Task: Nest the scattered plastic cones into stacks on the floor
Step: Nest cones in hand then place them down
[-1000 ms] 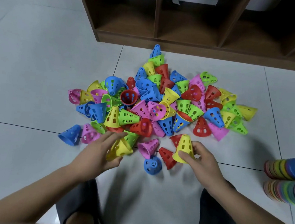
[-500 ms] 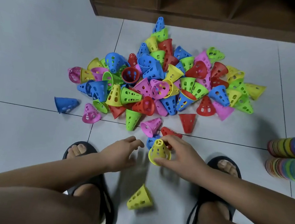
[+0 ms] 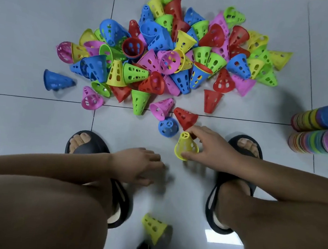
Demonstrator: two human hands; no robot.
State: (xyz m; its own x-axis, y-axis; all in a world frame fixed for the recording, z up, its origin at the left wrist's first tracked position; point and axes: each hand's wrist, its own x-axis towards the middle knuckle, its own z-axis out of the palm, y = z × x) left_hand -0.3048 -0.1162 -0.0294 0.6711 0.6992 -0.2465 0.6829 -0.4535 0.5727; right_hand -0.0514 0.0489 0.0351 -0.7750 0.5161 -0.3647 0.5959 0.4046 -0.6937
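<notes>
Your right hand (image 3: pixel 211 148) is clamped on the yellow cone (image 3: pixel 186 147): thumb at the wide rim, fingers (image 3: pixel 196 130) curled at the narrow tip. The cone is tilted with its tip pointing away from you (can't tell if the rim touches the floor).

Your left hand (image 3: pixel 140 165) holds nothing, its fingers loose and apart, low over the floor (image 3: pixel 26 125) between your black sandals (image 3: pixel 87 146) (motion blur, finger detail is soft).

A second yellow cone (image 3: pixel 154 228) lies on its side on the floor close to you, between your feet and well apart from both hands.

The loose pile (image 3: pixel 167 53) of blue, red, green, pink and yellow cones sits beyond the tile joint, toward the floor's far edge. Just beyond your right hand, a blue cone (image 3: pixel 168 127) stands tip-up and a red cone (image 3: pixel 185 117) lies on its side.

Two nested stacks (image 3: pixel 306 120) lie on their sides at the floor's right edge, one beside the other. The farther one ends in blue, the nearer in pink.
</notes>
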